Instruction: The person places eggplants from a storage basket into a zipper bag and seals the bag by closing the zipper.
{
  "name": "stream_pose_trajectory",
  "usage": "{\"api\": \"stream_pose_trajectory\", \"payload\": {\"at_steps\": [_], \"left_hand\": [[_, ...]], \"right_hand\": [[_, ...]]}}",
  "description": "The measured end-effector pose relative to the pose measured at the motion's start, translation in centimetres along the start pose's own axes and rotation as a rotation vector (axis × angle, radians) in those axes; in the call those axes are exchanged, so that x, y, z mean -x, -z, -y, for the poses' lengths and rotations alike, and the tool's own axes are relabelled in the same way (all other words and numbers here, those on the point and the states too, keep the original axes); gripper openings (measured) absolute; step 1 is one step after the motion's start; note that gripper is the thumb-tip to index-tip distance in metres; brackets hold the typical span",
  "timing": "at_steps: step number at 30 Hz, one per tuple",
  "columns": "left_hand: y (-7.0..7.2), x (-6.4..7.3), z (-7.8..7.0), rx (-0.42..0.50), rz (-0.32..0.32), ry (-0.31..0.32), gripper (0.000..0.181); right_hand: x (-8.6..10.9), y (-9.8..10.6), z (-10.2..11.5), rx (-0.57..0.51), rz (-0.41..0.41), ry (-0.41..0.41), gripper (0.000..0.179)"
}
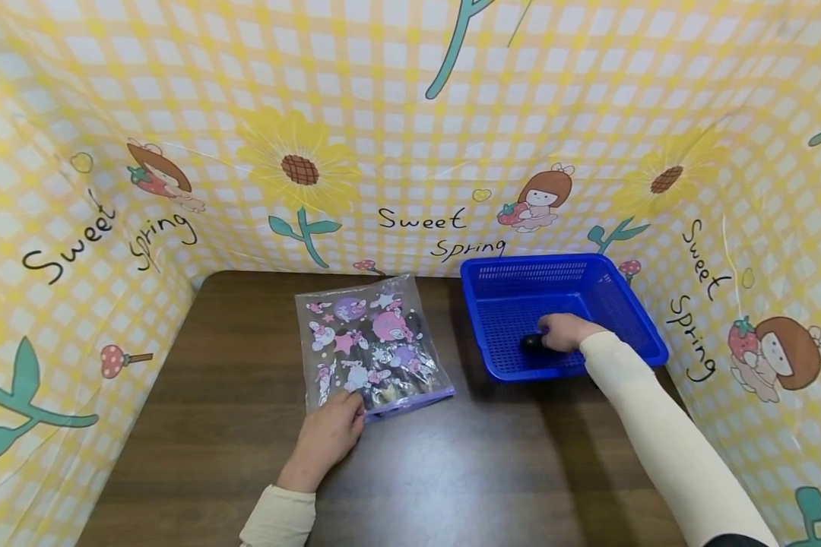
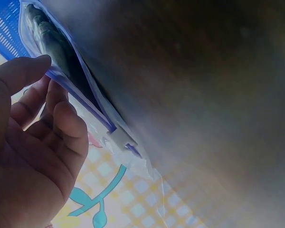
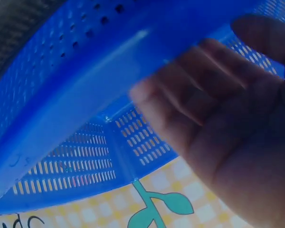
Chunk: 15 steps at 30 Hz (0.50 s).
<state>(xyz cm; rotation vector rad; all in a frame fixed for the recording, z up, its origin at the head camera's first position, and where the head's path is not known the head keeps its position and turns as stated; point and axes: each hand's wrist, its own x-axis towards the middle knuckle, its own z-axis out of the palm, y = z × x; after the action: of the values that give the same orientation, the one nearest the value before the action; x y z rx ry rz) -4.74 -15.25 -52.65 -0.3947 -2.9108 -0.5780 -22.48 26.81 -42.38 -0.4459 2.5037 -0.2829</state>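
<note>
A clear zip bag (image 1: 356,342) printed with pink, purple and white cartoon figures lies flat, dark items showing through it. My left hand (image 1: 331,433) pinches its purple-edged mouth between thumb and fingers. In the left wrist view the mouth gapes beside a white slider (image 2: 122,138), and a dark green item (image 2: 54,45) shows inside. My right hand (image 1: 566,333) reaches into a blue plastic basket (image 1: 475,311), beside a dark rounded object (image 1: 534,343). In the right wrist view its fingers (image 3: 190,90) stretch out with the thumb apart, and the basket's rim hides the fingertips.
The brown wooden table (image 1: 198,410) carries the bag at its middle and the basket at the back right. A yellow checked cloth (image 1: 410,152) with flowers and lettering walls in the back and both sides, close behind the basket.
</note>
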Motion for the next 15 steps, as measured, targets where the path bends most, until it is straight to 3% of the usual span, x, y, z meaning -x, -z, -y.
{"api": "stream_pose_trajectory", "payload": {"at_steps": [3,6,10,15], "left_hand": [[0.1,0.0,0.2,-0.001,-0.006,0.004,0.023],[0.2,0.0,0.3,0.002,-0.008,0.007,0.024],[0.5,0.0,0.3,0.012,-0.008,0.014,0.024],[0.5,-0.1,0.3,0.003,0.007,0.018,0.023]], "right_hand": [[-0.6,0.7,0.0,0.014,-0.097,0.049,0.038],[-0.9,1.5,0.0,0.004,-0.131,0.055,0.035],[-1.3,2.5,-0.1,0.017,-0.114,0.038,0.037],[-1.9,4.2,-0.8,0.026,-0.081,-0.052,0.044]]}}
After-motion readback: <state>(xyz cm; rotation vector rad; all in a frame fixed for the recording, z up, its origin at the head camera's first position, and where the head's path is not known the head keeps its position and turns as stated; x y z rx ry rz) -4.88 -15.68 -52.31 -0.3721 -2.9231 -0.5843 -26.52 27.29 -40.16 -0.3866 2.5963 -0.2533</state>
